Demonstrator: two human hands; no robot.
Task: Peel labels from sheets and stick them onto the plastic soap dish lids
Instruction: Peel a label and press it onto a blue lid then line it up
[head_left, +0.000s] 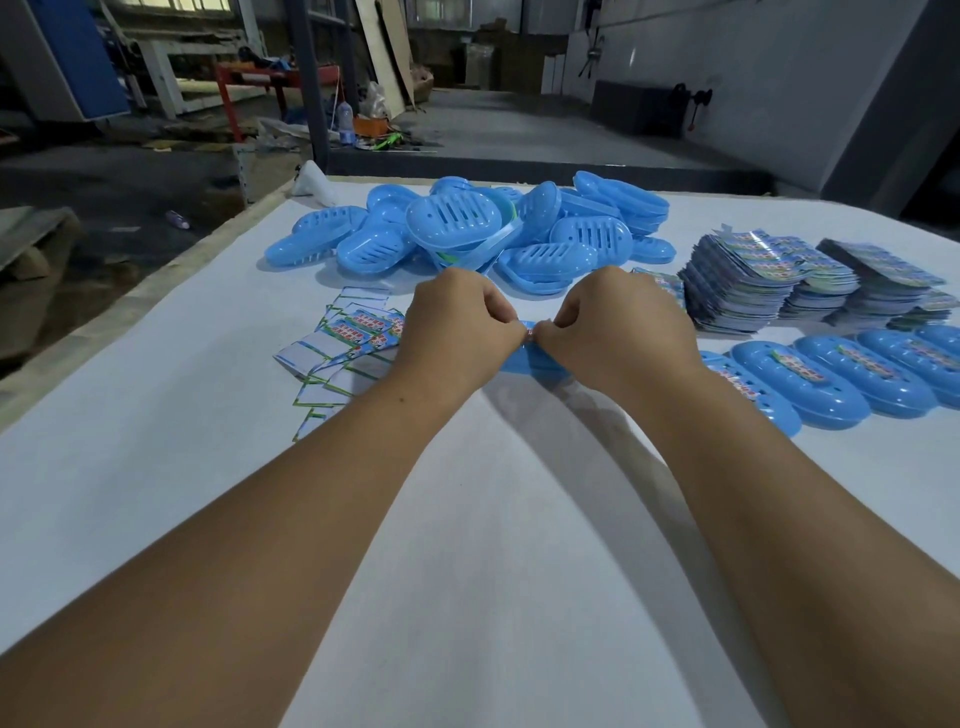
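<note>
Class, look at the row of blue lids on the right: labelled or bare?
Labelled. Each lid in the row of blue lids shows a colourful label on top.

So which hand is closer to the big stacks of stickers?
Right. The right hand sits just beside the sticker stacks; the left hand is farther away.

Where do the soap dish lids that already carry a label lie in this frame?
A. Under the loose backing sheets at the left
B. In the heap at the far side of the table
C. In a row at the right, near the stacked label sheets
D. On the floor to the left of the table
C: the labelled lids lie side by side at the right, just in front of the stacked label sheets; the far heap of lids shows no labels.
</note>
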